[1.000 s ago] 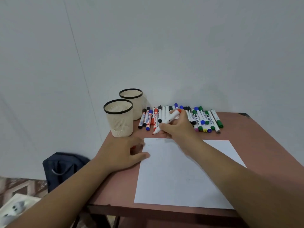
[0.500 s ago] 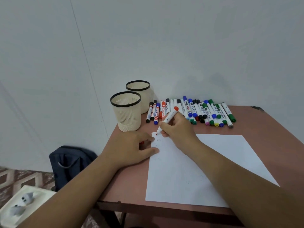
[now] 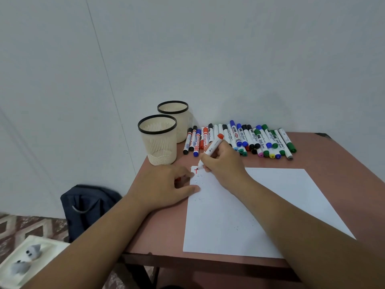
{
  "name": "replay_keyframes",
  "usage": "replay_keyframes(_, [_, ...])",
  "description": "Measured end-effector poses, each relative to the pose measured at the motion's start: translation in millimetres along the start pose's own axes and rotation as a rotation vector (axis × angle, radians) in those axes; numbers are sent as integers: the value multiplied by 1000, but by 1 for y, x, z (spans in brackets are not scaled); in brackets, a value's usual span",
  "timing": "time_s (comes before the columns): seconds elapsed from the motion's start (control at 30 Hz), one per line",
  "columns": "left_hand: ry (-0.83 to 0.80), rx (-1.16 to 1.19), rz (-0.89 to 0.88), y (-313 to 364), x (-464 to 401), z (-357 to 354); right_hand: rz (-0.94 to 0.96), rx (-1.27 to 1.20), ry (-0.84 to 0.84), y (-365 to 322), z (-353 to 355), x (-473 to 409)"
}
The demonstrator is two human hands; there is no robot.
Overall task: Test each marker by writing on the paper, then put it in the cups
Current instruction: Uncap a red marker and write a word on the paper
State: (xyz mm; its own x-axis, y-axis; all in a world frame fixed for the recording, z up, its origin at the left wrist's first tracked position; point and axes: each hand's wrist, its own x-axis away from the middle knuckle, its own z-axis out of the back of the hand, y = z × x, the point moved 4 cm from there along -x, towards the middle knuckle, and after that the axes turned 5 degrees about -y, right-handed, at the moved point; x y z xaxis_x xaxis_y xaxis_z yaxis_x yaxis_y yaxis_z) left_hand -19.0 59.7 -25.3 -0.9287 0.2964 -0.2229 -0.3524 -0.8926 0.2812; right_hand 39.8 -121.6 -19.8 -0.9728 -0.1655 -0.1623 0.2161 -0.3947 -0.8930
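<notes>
Down on the floor to the left lie a white tray (image 3: 12, 265) with small grey toys and a dark bag (image 3: 87, 207) that leans by the wall. Closer in, on the brown table (image 3: 354, 170), lies a white sheet of paper (image 3: 270, 205). The left hand (image 3: 164, 188) lies flat at the paper's left edge, fingers loosely bent, with its thumb and one fingertip touching the sheet. A bit of something red peeks out from under this hand; I cannot tell what it is. The right hand (image 3: 225, 165) pinches a white marker (image 3: 210, 151) with a red end. Its red tip touches the far left corner of the paper, right at a small red mark (image 3: 196, 170). Behind the hands, a long row of markers (image 3: 250, 140) lies side by side near the wall. Left of that row stand two cream cups with black rims, a near cup (image 3: 159, 142) and a far cup (image 3: 177, 119), both upright.
</notes>
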Motion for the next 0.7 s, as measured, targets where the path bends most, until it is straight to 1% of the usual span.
replay_keyframes(0.07, [11,3,2,-1,0,0,-12,-4,22,1,2,0])
replay_keyframes(0.17, [9,9,7,-2,0,-1,-33,-141,26,3,4,0])
replay_keyframes(0.2, [9,13,7,-1,0,0,-32,-153,17,3,4,0])
replay_keyframes(0.37, [-14,32,17,0,0,0,-7,-38,-7,3,0,1])
replay_keyframes(0.47, [-11,24,16,0,-1,0,-10,-32,18,4,3,0])
replay_keyframes(0.63, [8,11,7,0,0,1,-9,-30,-14,4,0,1])
replay_keyframes(0.7, [10,3,6,0,-1,2,-16,-19,0,4,1,0])
